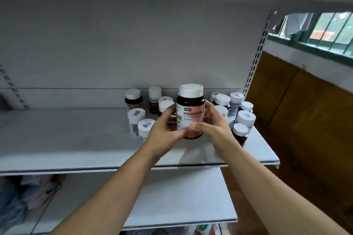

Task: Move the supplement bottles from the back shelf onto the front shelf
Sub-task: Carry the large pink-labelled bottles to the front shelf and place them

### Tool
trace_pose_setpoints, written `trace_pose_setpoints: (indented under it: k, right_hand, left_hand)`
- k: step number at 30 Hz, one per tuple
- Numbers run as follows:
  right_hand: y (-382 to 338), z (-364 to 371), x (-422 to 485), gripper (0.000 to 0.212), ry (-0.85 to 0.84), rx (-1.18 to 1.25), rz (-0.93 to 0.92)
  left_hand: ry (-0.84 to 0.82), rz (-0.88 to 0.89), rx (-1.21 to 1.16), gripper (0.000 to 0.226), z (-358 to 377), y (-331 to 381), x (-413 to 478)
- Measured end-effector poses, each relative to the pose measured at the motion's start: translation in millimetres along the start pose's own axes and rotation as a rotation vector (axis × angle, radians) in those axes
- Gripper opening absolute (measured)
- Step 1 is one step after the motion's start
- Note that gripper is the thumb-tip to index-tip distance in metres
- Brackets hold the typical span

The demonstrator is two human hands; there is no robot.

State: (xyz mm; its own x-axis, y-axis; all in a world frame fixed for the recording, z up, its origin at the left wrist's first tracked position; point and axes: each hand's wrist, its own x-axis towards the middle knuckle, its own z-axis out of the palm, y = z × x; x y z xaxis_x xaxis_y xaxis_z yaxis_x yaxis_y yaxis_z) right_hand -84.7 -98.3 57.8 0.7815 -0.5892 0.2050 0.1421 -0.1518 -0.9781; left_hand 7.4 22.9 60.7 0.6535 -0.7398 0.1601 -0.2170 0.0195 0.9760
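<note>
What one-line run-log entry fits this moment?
left hand: holds bottle | right hand: holds bottle | bottle: upright | other bottles: on shelf, around it

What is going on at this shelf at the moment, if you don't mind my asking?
A person grips a large dark bottle with a white cap and pink label in both hands, the left hand and the right hand wrapped round its sides. It is upright over the white shelf; whether it rests there is unclear. Smaller white-capped bottles stand clustered around it near the back panel.
</note>
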Motion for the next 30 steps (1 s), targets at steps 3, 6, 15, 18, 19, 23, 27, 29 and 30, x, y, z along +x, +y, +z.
trace_pose_setpoints:
  k: [3,6,15,18,19,23,27,29,30]
  right_hand:
    - [-21.7,24.3,0.5,0.089,-0.102,0.016,-0.025]
    - [-37.0,59.7,-2.2,0.077,-0.253,0.027,-0.036]
    - [-56.1,240.3,-42.0,0.074,-0.603,0.118,-0.081]
    - [-63.6,319.2,-65.2,0.08,-0.7,0.162,-0.072]
    - [-66.0,347.1,-73.8,0.082,-0.719,0.174,-0.07]
    - [-73.0,452.3,-99.6,0.079,-0.76,0.199,-0.046]
    - [-80.0,543.7,-110.9,0.084,-0.784,0.192,-0.056]
    - [-79.7,584.9,-111.3,0.084,-0.797,0.198,-0.041]
    - [-78.2,604.5,-110.4,0.084,-0.798,0.195,-0.039]
  left_hand:
    - [0.098,0.024,0.003,0.056,-24.0,22.3,-19.1]
    - [0.209,0.012,0.038,0.061,-57.8,33.9,-48.1]
    - [0.537,-0.03,0.146,0.075,-200.1,45.4,-175.8]
    - [0.631,-0.047,0.168,0.072,-261.7,44.1,-222.9]
    - [0.65,-0.052,0.19,0.069,-283.6,43.7,-238.9]
    - [0.682,-0.054,0.283,0.062,-372.3,48.1,-293.3]
    - [0.728,-0.066,0.355,0.061,-453.9,49.3,-326.2]
    - [0.748,-0.083,0.369,0.063,-490.9,43.4,-336.6]
    - [0.755,-0.092,0.372,0.064,-509.2,38.4,-340.3]
